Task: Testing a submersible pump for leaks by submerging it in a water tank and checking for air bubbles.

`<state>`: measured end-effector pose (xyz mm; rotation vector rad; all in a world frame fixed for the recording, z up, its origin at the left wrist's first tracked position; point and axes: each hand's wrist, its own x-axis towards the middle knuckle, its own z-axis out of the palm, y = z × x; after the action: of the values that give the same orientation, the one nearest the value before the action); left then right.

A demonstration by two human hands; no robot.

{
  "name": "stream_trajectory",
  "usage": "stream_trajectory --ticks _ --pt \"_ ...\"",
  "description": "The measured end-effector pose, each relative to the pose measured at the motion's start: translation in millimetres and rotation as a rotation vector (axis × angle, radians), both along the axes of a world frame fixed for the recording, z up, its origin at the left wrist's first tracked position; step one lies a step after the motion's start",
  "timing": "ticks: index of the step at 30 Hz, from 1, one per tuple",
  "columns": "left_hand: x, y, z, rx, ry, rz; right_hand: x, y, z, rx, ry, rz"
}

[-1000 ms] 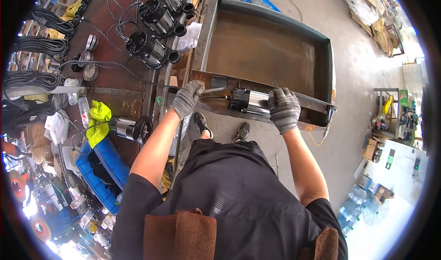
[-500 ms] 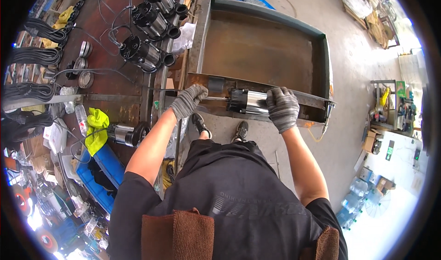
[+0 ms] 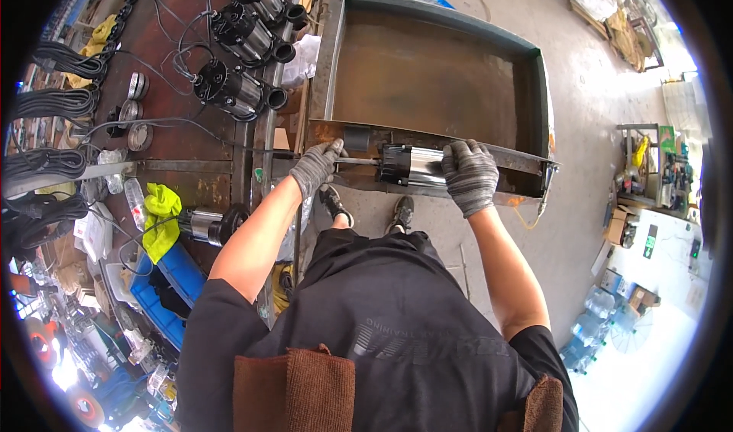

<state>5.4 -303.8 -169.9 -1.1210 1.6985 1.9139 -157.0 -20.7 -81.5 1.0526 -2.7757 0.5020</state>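
A steel motor with a black end (image 3: 405, 165) lies horizontally over the narrow trough along the near side of a large metal tray (image 3: 338, 54). My right hand (image 3: 470, 178), in a grey knitted glove, grips the motor's right end. A thin metal rod (image 3: 355, 160) sticks out of its left end, and my left hand (image 3: 315, 169), gloved likewise, is closed round that rod. A dark rectangular piece (image 3: 356, 138) sits in the trough just beyond my left hand.
The bench (image 3: 206, 178) at left holds several pumps (image 3: 237, 92), cable coils (image 3: 53, 104), a yellow-green cloth (image 3: 159, 218), another motor and a blue crate (image 3: 153, 302). The tray stands over a concrete floor (image 3: 573, 127). A shelf (image 3: 641, 165) and water jugs (image 3: 592, 329) are at right.
The bench, tray and motor sit slightly higher and further left in the picture. My hands stay on the motor and rod with little visible movement.
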Motion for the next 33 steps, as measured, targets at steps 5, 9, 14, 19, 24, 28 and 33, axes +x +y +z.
stream_trajectory --ticks 5,9,14,19,24,28,33 --pt "9 7 9 0.245 0.205 0.191 -1 1 -2 0.006 0.010 0.000" --pt "26 1 5 0.268 0.438 0.109 0 1 -2 0.010 0.032 0.007" --pt "20 -8 -15 -0.309 0.365 -0.316 1 -1 0 0.034 0.026 0.001" --pt "22 6 -19 -0.548 0.560 -0.204 1 -1 3 0.009 0.044 0.007" --pt "26 -3 -12 -0.222 0.683 -0.113 2 -1 4 0.008 0.044 0.027" --pt "19 0 -12 -0.632 0.366 -0.409 1 0 0 0.026 0.026 0.004" --pt "18 -10 -8 0.334 0.449 -0.100 0 1 -3 0.040 0.050 0.002"
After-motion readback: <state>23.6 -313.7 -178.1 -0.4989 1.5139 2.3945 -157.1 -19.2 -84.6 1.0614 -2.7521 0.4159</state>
